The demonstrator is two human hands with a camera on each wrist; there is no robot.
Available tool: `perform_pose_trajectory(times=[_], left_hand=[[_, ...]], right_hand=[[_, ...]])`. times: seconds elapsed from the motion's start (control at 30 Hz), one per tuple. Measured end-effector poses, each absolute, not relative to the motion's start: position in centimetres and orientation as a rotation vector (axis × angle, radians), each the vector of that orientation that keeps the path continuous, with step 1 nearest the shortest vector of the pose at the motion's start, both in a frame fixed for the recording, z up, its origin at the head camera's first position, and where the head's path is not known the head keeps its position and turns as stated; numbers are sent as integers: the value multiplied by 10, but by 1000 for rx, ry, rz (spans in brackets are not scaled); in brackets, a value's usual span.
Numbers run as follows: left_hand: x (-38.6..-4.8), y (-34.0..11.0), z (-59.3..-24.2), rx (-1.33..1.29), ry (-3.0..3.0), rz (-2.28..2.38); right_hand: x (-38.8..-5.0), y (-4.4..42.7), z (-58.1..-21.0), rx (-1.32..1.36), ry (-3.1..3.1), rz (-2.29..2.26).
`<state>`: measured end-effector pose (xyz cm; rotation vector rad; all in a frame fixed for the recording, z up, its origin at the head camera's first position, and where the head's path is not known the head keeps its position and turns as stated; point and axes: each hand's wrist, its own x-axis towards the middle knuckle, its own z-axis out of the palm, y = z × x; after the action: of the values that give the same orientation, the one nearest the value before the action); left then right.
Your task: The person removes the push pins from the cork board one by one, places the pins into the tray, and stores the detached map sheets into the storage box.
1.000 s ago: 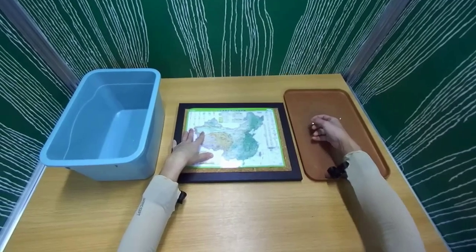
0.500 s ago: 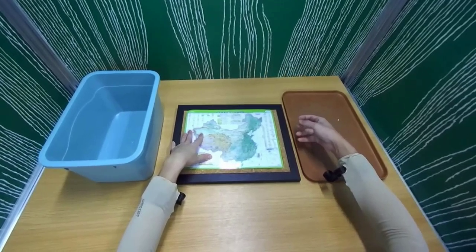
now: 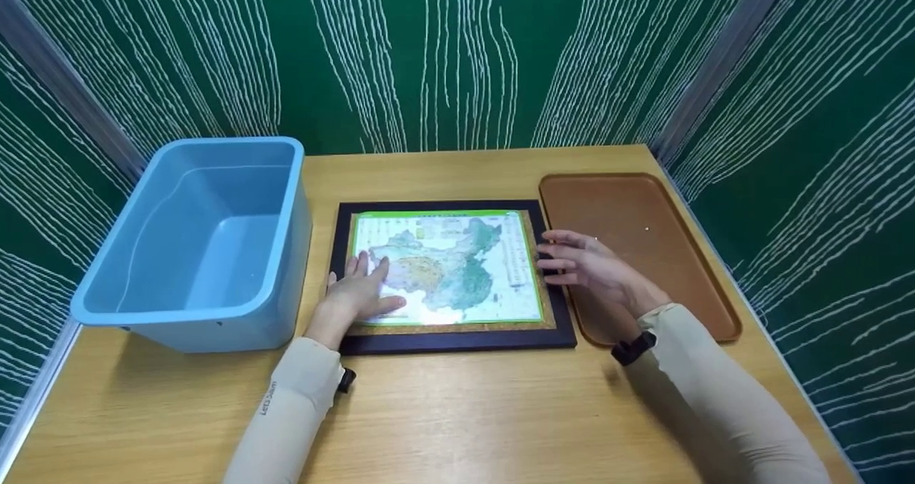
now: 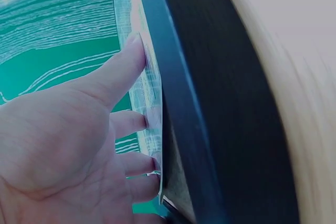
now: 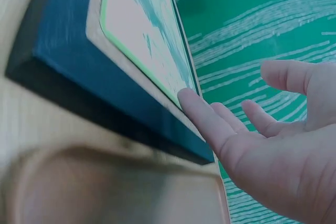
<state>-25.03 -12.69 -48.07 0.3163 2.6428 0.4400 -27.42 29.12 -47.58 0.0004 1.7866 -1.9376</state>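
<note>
The map (image 3: 447,280), inside the frame (image 3: 457,341), could skew if the left hand (image 3: 354,292), spread on its nine-o'clock side, drags, or the right hand (image 3: 595,268), splayed and empty at three o'clock, nudges it

Left fingers (image 4: 136,164) spread; right fingers (image 5: 207,121) loosely extended

Left hand (image 3: 350,299) plus right hand (image 3: 597,269): 2 hands. Sleeves (image 3: 722,384): 2. Black wrist devices (image 3: 633,349): 2, one per wrist. Blue bin (image 3: 236,330): 1. Dark frame (image 3: 457,342): 1. Map (image 3: 457,255): 1. Cork sheet (image 3: 515,325): 1. Brown tray (image 3: 607,201): 1. Tiny bright specks (image 3: 647,229) on tray: 2 visible, too small to identify. Table (image 3: 457,412): 1. Green walls (image 3: 400,76): 3. Corner posts (image 3: 718,66): 2.
</note>
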Motion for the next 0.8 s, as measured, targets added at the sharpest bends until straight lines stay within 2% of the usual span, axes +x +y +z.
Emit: perform_pose_trajectory(times=[0.43, 0.8], left_hand=[[-251, -130, -484, 342, 2648, 451], [-251, -130, -482, 329, 2642, 449]], right_hand=[[-272, 268, -485, -28, 1715, -1917], [-273, 276, -483, -56, 1833, -1893]])
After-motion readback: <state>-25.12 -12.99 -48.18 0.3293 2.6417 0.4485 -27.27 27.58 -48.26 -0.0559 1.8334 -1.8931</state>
